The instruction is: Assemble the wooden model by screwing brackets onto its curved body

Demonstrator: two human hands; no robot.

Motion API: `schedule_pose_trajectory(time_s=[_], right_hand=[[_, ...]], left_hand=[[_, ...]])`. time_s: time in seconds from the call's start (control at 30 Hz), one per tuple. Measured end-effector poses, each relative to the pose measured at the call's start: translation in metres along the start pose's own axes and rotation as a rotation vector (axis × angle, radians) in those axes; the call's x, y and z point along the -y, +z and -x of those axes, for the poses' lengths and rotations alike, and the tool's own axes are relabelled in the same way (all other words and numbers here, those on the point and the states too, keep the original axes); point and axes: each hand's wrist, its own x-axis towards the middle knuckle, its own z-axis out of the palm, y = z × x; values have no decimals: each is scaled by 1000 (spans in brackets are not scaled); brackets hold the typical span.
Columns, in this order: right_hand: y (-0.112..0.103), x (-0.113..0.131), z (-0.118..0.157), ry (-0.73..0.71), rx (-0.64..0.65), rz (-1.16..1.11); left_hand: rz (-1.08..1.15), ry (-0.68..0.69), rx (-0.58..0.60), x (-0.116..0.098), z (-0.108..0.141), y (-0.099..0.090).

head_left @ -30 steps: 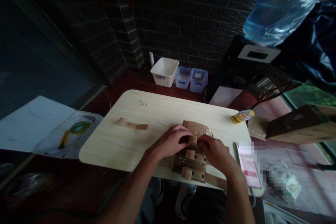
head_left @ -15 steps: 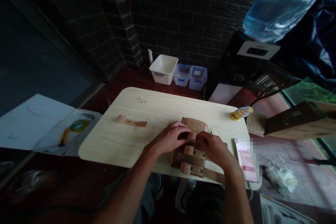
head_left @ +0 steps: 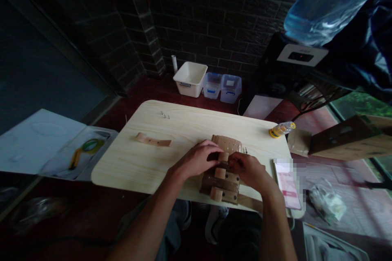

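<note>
A brown cardboard piece (head_left: 227, 143) lies near the table's front edge, with curved wooden strips in a row on it. The nearest strip (head_left: 217, 194) and the middle strip (head_left: 220, 173) show dark screw heads. My left hand (head_left: 200, 158) grips the farthest curved strip (head_left: 223, 156) from the left. Close against that strip's right side, my right hand (head_left: 246, 168) has its fingers pinched together; whatever they hold is hidden. Another curved wooden strip (head_left: 153, 141) rests alone on the left of the table.
Small screws (head_left: 165, 115) lie at the table's back left. On the right are a yellow-capped bottle (head_left: 281, 129) and a phone (head_left: 287, 185). An open case (head_left: 88, 153) stands left of the table (head_left: 128, 171); bins (head_left: 190, 79) sit on the floor behind.
The view has shifted very slightly. Both hands stay at the farthest strip, with hardly any movement.
</note>
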Motion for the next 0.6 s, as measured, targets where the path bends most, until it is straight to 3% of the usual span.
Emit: schedule_pose_trajectory(time_s=[0.6], right_hand=[[0, -8, -4, 7, 16, -79]], left_hand=[[-32, 0, 8, 8, -1, 5]])
